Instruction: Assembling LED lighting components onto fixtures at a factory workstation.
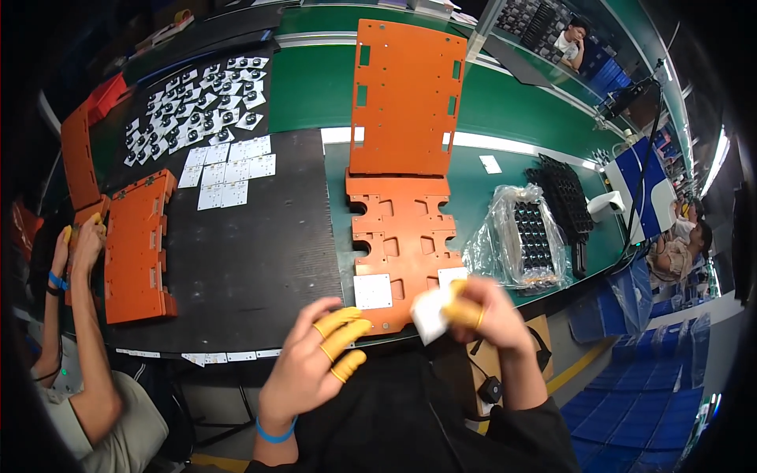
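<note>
My right hand [482, 314], with yellow finger cots on its fingertips, pinches a thin white square board [428, 316] over the near right corner of an orange fixture [404, 217]. The board is tilted and slightly blurred. My left hand [319, 353] is held in front of the fixture's near left corner, fingers apart and holding nothing; it also wears yellow finger cots. On the fixture's near end lies one white square board [372, 292] at the left. Another white board [449, 277] sits at the right, partly hidden by my right hand. The fixture's orange lid [406, 98] stands raised behind.
On a black mat [276, 236] at left lie white boards [225, 172] and, farther back, several boards with black parts [197, 106]. At right are a plastic-wrapped black tray [532, 236], dark trays [561, 193] and a white scanner [605, 205]. A co-worker's hands [85, 240] are beside another orange fixture [138, 248].
</note>
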Motion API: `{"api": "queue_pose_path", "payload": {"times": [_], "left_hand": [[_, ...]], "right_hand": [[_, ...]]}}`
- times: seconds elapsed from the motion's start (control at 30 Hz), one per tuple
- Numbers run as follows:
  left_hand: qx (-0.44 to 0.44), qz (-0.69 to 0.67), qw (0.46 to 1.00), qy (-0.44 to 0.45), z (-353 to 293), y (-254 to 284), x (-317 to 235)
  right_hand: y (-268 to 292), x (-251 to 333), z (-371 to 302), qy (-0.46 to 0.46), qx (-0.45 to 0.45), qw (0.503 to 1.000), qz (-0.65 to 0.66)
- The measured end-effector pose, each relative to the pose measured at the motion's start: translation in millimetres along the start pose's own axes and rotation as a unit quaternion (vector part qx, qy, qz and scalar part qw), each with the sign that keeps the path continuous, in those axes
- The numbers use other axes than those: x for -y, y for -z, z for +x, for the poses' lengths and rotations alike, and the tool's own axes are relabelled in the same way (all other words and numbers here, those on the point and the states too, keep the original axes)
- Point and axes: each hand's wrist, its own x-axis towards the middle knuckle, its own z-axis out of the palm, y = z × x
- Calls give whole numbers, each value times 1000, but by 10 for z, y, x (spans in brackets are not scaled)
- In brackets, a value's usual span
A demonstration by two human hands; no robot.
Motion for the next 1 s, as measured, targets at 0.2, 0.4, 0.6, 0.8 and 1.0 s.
{"api": "queue_pose_path", "payload": {"times": [0.2, 0.4, 0.6, 0.8, 1.0], "left_hand": [[-38, 186, 980, 59, 26, 7, 239], [-10, 222, 972, 82, -44, -5, 272], [53, 200, 975, 86, 97, 215, 252], [69, 301, 923, 227, 580, 566, 511], [41, 381, 875, 295, 779, 577, 912]], "right_hand": [[589, -188, 601, 0, -220, 975, -26], [445, -209, 718, -29, -184, 982, -8], [384, -189, 675, -28, -202, 978, -55], [418, -373, 691, 12, -229, 970, -83], [426, -455, 677, 42, -255, 960, -106]]}}
